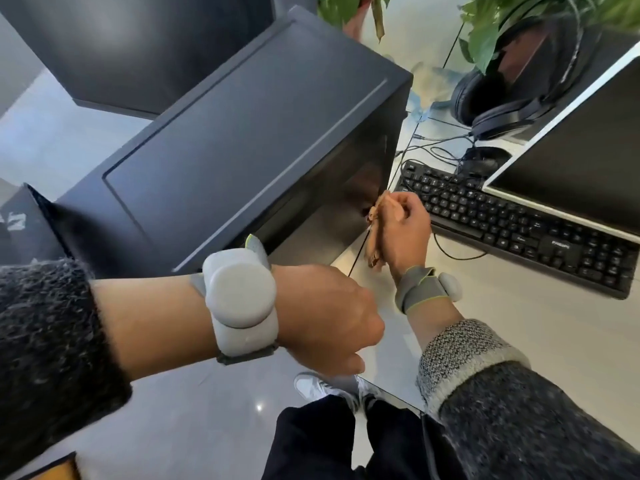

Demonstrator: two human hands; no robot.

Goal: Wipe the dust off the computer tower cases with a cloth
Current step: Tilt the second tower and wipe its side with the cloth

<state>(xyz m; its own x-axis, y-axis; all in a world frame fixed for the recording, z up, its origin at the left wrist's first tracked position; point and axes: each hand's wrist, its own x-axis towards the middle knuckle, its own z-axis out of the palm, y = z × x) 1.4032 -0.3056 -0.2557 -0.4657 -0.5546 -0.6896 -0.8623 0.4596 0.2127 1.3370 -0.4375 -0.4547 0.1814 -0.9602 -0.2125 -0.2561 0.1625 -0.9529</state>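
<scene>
A black computer tower case [242, 150] stands at the desk's left edge, its flat top facing me. My right hand [403, 230] grips a bunched tan cloth [375, 233] and holds it against the case's glossy right side near the lower front corner. My left hand [329, 320] hovers in front of the case's near end with its fingers curled under; I cannot see anything in it. Both wrists carry grey strapped sensors.
A black keyboard [519, 226] lies right of the case, with a monitor [581, 161] behind it, headphones [512, 98], cables and leafy plants [502, 32]. A second dark case [138, 46] stands farther back left. The floor and my shoes [322, 388] show below the desk edge.
</scene>
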